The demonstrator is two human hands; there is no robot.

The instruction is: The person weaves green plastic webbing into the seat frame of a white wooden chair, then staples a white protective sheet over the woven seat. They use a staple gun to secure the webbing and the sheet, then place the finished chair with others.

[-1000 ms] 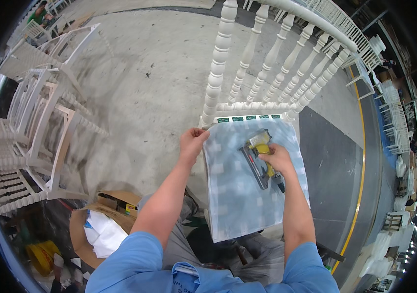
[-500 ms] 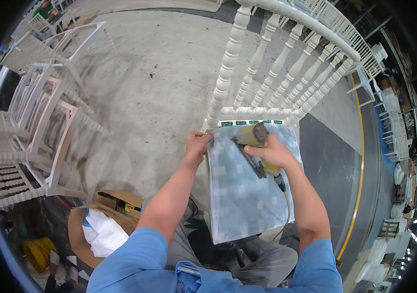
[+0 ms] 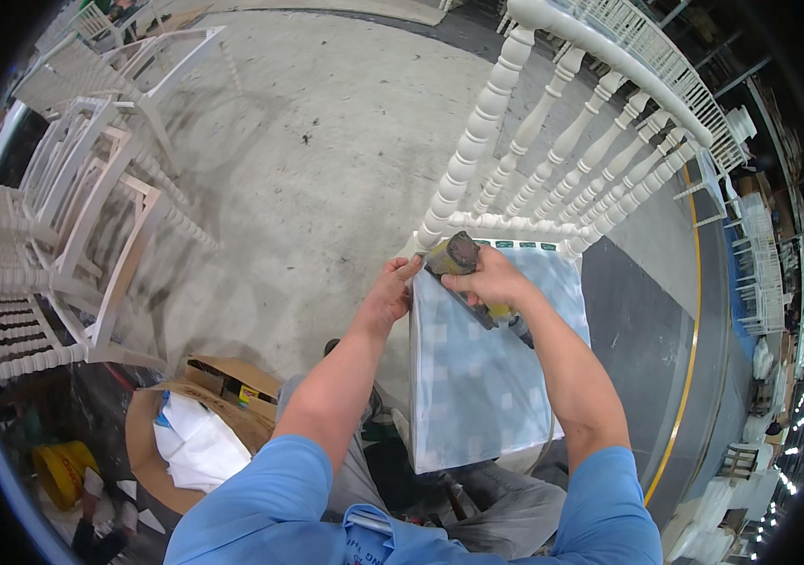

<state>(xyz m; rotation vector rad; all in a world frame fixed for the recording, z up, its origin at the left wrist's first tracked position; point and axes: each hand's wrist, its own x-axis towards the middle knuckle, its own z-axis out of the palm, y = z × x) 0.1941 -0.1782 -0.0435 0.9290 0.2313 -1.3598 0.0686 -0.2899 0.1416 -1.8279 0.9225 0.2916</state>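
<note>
My right hand is wrapped round a yellow-and-dark air staple gun. Its nose end is at the back left corner of a chair seat, close to the left hand. The seat wears a light blue, pale-checked cover. At that same corner, my left hand pinches the cover's edge between thumb and fingers; part of the grip is hidden. Behind the seat rises the chair's white turned-spindle back. Green labels line the seat's rear edge, and the gun covers some of them.
White chairs stand stacked and grouped on the left. An open cardboard box with white sheets sits at lower left, near a yellow bucket. The gun's thin air hose hangs by the seat's right side. More white chairs line the far right.
The staple gun has moved left across the seat to its back left corner, beside my left hand. My left hand stays at that corner. The view has shifted slightly.
</note>
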